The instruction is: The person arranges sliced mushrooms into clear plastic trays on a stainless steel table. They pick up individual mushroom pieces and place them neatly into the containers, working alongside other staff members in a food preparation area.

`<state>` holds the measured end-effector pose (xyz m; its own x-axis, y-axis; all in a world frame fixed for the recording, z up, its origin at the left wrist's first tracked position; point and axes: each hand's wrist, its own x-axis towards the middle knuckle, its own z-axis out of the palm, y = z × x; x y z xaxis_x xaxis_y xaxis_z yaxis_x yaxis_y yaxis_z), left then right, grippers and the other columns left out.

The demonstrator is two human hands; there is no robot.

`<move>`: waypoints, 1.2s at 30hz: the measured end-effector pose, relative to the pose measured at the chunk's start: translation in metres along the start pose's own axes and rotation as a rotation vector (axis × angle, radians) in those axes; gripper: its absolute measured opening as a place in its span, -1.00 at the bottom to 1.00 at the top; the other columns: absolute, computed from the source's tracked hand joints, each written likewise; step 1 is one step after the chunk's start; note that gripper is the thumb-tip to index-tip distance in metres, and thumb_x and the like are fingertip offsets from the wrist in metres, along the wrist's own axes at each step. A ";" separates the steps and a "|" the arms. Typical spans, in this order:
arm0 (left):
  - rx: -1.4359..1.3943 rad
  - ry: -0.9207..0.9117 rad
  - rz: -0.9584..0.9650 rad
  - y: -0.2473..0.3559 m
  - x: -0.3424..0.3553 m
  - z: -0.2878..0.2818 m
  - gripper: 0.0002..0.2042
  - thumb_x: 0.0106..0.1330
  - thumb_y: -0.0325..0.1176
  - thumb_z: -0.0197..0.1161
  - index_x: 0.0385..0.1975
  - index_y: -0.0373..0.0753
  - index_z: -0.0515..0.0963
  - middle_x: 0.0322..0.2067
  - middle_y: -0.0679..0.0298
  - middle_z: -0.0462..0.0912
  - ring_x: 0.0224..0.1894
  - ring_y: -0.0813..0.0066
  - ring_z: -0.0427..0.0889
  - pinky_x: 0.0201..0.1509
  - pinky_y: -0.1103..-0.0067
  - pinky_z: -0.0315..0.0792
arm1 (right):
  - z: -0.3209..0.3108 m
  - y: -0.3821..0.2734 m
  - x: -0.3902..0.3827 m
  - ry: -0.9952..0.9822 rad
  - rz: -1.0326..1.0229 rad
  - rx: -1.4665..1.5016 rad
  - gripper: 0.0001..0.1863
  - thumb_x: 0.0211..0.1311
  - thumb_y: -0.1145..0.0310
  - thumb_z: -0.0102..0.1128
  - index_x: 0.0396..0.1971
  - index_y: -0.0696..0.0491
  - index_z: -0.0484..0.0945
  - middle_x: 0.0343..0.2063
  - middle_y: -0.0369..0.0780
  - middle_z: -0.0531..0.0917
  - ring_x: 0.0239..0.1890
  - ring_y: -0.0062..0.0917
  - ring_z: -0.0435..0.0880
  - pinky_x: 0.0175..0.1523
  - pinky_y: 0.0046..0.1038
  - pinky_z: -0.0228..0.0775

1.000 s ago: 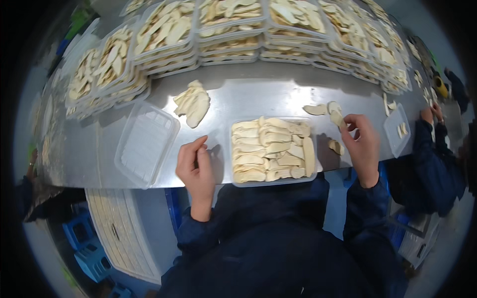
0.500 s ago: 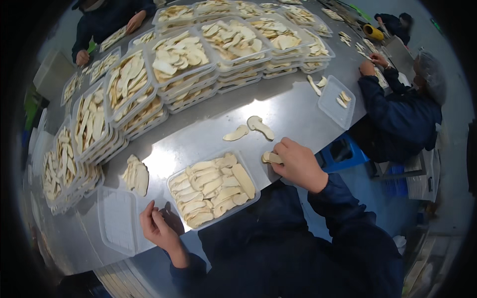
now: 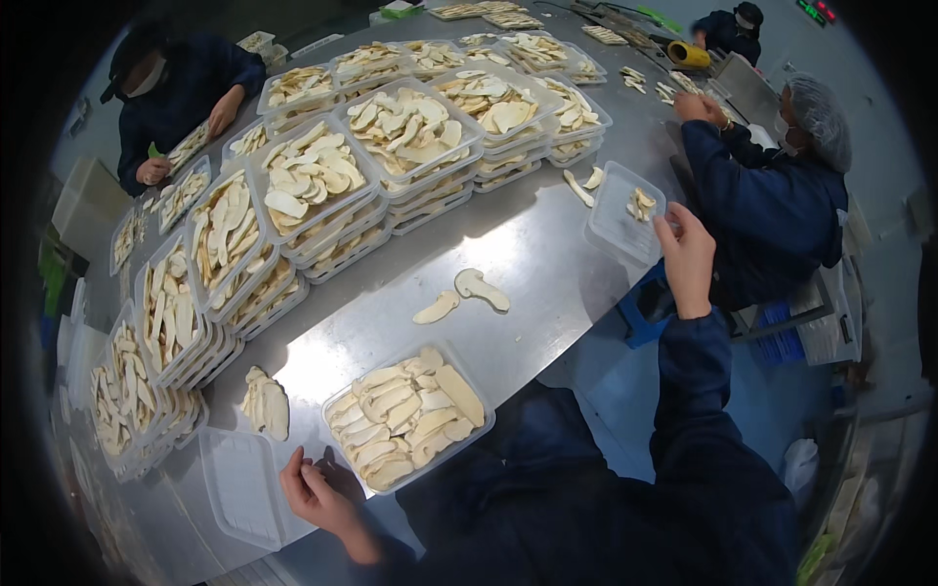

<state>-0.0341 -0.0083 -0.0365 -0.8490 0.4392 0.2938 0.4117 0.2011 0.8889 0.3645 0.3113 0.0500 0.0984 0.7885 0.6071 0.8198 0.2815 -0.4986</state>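
Observation:
A clear plastic tray (image 3: pixel 456 450) of pale mushroom slices (image 3: pixel 405 415), laid in neat rows, sits at the table's front edge. Left of it, my left hand (image 3: pixel 318 498) hangs with loosely bent fingers apart, holding nothing. My right hand (image 3: pixel 690 256) reaches far to the right, its fingertips closed at the near rim of a shallow clear tray (image 3: pixel 616 220) with a few small slices (image 3: pixel 640 204) inside. Behind the full tray lie two loose mushroom slices, a small slice (image 3: pixel 436 308) and a stem-and-cap slice (image 3: pixel 483 290). A little pile of slices (image 3: pixel 265 402) rests to the left.
An empty clear tray (image 3: pixel 241 488) lies by my left hand. Stacked trays of mushroom slices (image 3: pixel 311 176) curve along the table's far side. Two loose pieces (image 3: pixel 578 188) are beside the shallow tray. Co-workers sit at the right (image 3: pixel 772 195) and far left (image 3: pixel 186 83); another is farther back.
My right hand has moved away from the full tray's right side to the shallow tray; the slice it held no longer shows in it. My left hand stays near the full tray. The view has shifted.

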 end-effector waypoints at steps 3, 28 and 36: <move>0.015 0.003 0.024 -0.003 0.000 -0.001 -0.78 0.36 -0.55 -0.01 -0.14 -0.45 0.58 -0.37 0.27 0.44 -0.40 0.60 0.40 -0.34 0.67 0.30 | -0.011 0.007 -0.009 -0.040 0.087 0.017 -0.74 0.18 0.38 0.27 -0.18 0.22 0.63 -0.44 -0.08 0.68 -0.48 -0.51 0.63 -0.30 -0.51 0.46; 0.008 -0.001 0.042 -0.008 0.002 0.001 -0.80 0.35 -0.56 0.02 -0.17 -0.43 0.60 -0.39 0.27 0.50 -0.39 0.59 0.44 -0.31 0.66 0.34 | 0.132 0.039 0.084 -0.727 0.102 0.684 -0.80 0.12 0.28 0.21 -0.40 0.12 0.59 -0.45 -0.24 0.66 -0.28 -0.43 0.64 -0.19 -0.42 0.40; 0.009 -0.021 0.042 -0.002 0.001 0.001 -0.80 0.36 -0.56 0.01 -0.17 -0.43 0.58 -0.39 0.27 0.49 -0.40 0.61 0.43 -0.31 0.67 0.34 | 0.093 0.050 0.123 -0.772 0.303 0.415 -0.84 0.12 0.33 0.23 -0.37 0.11 0.56 -0.53 -0.23 0.64 -0.50 -0.57 0.59 -0.41 -0.51 0.39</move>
<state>-0.0354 -0.0072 -0.0384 -0.8240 0.4653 0.3232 0.4496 0.1899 0.8728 0.3645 0.4732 0.0421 -0.2497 0.9640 -0.0916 0.5382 0.0595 -0.8407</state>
